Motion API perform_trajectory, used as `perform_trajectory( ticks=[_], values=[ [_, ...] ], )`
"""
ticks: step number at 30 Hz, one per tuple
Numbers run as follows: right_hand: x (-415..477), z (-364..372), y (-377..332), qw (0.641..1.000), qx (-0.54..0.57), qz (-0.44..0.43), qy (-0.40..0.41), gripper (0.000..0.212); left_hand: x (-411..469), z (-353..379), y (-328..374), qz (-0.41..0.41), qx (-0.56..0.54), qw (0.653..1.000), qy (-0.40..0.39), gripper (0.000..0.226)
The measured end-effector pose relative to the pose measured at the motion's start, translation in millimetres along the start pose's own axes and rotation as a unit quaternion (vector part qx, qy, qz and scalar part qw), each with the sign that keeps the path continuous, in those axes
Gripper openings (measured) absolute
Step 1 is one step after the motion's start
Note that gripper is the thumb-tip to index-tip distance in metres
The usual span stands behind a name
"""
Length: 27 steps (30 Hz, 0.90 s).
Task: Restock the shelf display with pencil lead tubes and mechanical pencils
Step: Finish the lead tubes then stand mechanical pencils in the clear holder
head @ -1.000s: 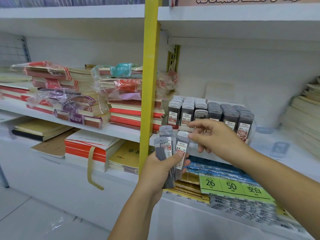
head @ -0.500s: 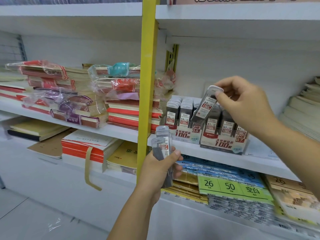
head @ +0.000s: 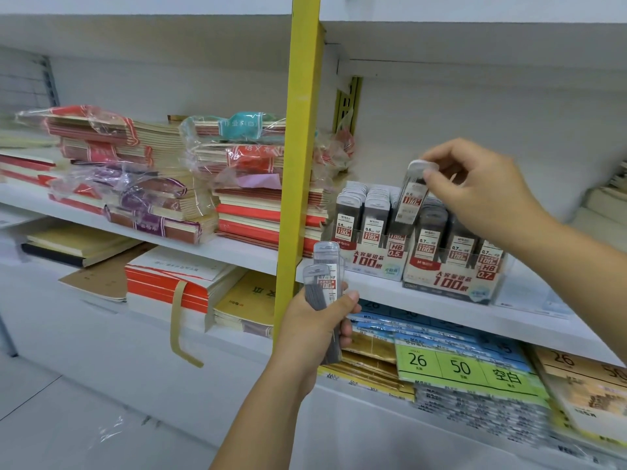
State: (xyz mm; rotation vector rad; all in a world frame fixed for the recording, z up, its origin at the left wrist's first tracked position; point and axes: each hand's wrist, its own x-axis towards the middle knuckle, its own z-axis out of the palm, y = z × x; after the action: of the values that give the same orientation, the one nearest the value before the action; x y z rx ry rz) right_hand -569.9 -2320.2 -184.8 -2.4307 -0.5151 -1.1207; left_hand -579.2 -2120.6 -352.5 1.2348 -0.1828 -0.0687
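Note:
My right hand [head: 475, 188] pinches the top of one pencil lead tube [head: 412, 195] and holds it tilted just above the rows of tubes in the clear display boxes [head: 451, 283] on the white shelf [head: 441, 310]. The left box is marked 0.5, the right one 0.7. Lower down, in front of the yellow shelf post [head: 298, 164], my left hand [head: 319, 327] grips a small bunch of lead tubes [head: 324, 279] upright. No mechanical pencils are visible.
Wrapped stacks of notebooks [head: 142, 195] fill the shelf left of the post. More notebooks and paper pads [head: 176, 283] lie on the shelf below. Packs of labelled paper [head: 468, 368] sit under the display. Stacked paper [head: 607, 205] stands at the far right.
My right hand took one tube from the bunch in my left hand and carried it up over the display boxes. In the last half second it has hardly moved.

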Motion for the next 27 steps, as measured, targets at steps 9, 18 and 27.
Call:
perform_trajectory(
  ticks=[9, 18, 27],
  values=[
    [0, 22, 12, 0.98, -0.155, 0.018, -0.126, 0.029, -2, 1, 2, -0.006, 0.006, 1.0, 0.004, 0.023],
    [4, 14, 9, 0.982, -0.034, 0.096, -0.158, 0.012, -4, 0, 3, -0.002, 0.009, 1.0, 0.002, 0.023],
    [2, 25, 5, 0.957, -0.268, 0.03, -0.104, 0.027, -6, 0, 7, -0.002, 0.019, 0.999, -0.026, 0.024]
  ],
)
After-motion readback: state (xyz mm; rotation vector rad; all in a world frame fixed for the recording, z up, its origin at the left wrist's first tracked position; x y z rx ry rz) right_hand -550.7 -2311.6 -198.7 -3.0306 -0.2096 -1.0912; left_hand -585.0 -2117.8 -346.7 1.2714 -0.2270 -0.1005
